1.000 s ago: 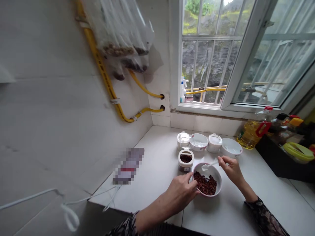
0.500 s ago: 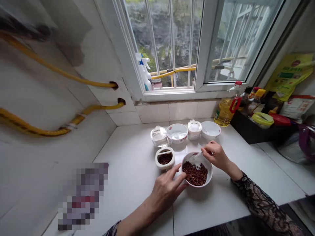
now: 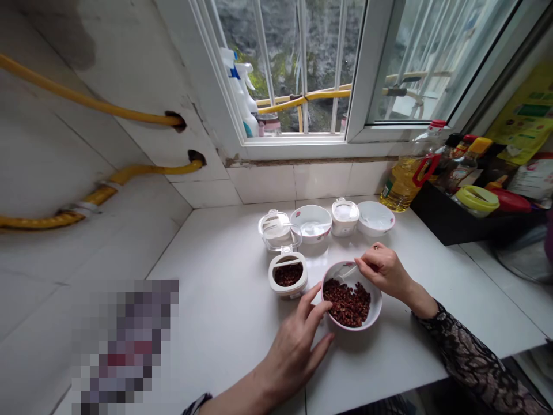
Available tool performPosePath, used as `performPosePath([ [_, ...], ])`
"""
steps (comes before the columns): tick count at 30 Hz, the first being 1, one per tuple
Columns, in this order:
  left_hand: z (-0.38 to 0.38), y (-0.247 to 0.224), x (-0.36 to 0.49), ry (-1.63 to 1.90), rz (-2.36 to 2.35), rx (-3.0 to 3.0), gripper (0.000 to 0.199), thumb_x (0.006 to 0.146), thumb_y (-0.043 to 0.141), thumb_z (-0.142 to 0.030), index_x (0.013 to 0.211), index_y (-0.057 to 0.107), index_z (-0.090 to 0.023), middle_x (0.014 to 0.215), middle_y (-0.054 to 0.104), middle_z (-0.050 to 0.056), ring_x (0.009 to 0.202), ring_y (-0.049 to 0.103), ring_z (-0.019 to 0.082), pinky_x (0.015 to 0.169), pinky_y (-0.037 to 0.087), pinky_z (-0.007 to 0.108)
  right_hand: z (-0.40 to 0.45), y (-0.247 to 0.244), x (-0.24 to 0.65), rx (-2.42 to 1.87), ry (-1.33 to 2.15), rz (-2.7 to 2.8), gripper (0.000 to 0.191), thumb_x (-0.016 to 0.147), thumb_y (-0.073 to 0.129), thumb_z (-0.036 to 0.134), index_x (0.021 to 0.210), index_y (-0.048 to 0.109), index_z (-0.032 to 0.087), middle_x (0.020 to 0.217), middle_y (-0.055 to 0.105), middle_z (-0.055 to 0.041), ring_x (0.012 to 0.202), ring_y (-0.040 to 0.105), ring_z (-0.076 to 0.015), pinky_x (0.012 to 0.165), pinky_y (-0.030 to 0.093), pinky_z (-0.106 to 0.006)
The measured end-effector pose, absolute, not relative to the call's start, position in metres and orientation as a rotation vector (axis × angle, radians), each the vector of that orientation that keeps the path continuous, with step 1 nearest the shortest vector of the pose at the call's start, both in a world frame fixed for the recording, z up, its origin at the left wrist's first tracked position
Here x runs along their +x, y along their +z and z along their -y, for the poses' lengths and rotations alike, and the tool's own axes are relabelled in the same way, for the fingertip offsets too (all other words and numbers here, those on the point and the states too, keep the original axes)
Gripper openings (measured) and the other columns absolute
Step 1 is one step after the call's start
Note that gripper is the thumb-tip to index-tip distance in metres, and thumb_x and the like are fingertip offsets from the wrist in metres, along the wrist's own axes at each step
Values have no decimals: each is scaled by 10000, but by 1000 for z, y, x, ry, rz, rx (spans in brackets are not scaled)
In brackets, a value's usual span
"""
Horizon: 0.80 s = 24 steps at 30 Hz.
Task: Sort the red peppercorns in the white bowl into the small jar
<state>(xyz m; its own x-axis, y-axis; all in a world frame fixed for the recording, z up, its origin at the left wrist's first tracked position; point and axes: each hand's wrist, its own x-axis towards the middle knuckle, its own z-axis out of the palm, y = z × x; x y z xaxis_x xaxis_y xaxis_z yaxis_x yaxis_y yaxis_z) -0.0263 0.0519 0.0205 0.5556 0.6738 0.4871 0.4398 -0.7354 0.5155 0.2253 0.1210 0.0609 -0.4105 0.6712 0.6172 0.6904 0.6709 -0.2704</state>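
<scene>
Sleeve of black lace on the right arm; hands bare. Left hand: fingers loosely spread, thumb clear of the ware, fingertips at the left rim of a white bowl. Grip light; presumably it steadies the bowl. Bowl sits upright on the white worktop, part filled with dark red dried pieces, heaped mostly in its near half. Right hand: thumb and fingers pinched on the handle of a pale spoon, whose head lies inside the bowl toward the far wall. Handle is slim, which likely accounts for the fingertip hold.

Just left of the bowl: cream-rimmed jar with similar dark contents, perhaps set close for easy reach. Pixelated object at far left of the worktop; identity and writing not recoverable.

Behind, in a row: white jar with a clear cover in front of it, flower-marked bowl, second white jar, another bowl. Back placement apparently leaves the front free for handling.

Back right: oil bottle, green on its label, text too small to read; black box keeping condiments together, labels illegible. Yellow packet: print visible, unreadable. Spray bottles beyond the window frame; no legible brand.
</scene>
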Motion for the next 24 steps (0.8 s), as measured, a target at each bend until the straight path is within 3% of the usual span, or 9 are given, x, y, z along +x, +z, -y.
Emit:
performPosePath([
  [2, -45, 20, -24, 925, -879, 2344, 399, 905, 481, -164, 1299, 425, -184, 1490, 333, 213, 727, 639, 108, 714, 609, 294, -121, 61, 225, -1047, -43, 2159, 412, 935, 513, 208, 539, 399, 194, 466, 400, 66, 475, 296, -86, 609, 331, -257],
  [5, -39, 19, -22, 905, -887, 2361, 434, 902, 467, -163, 1330, 393, -177, 1530, 262, 242, 668, 619, 93, 670, 607, 288, -120, 61, 225, -1057, -52, 2162, 408, 939, 512, 217, 542, 425, 192, 467, 414, 63, 470, 292, -85, 610, 338, -258],
  [13, -42, 12, -21, 893, -1065, 2768, 458, 876, 517, -148, 1325, 426, -128, 1493, 340, 314, 995, 697, 301, 641, 613, 346, -119, 61, 223, -1157, -26, 2144, 381, 965, 502, 290, 606, 564, 178, 514, 543, 14, 496, 392, -102, 616, 352, -273],
  [19, -43, 12, -21, 884, -1092, 2778, 401, 894, 492, -166, 1292, 466, -127, 1484, 362, 308, 1009, 699, 298, 613, 603, 320, -114, 65, 219, -1211, 151, 2113, 397, 973, 492, 331, 637, 632, 173, 539, 594, -1, 505, 423, -107, 613, 369, -273],
  [24, -50, 18, -26, 1005, -1080, 2878, 302, 952, 440, -161, 1237, 534, -127, 1364, 537, 256, 807, 711, 217, 607, 584, 301, -113, 68, 220, -1265, 348, 2045, 430, 955, 519, 409, 619, 655, 176, 526, 601, -1, 508, 431, -109, 601, 379, -271],
])
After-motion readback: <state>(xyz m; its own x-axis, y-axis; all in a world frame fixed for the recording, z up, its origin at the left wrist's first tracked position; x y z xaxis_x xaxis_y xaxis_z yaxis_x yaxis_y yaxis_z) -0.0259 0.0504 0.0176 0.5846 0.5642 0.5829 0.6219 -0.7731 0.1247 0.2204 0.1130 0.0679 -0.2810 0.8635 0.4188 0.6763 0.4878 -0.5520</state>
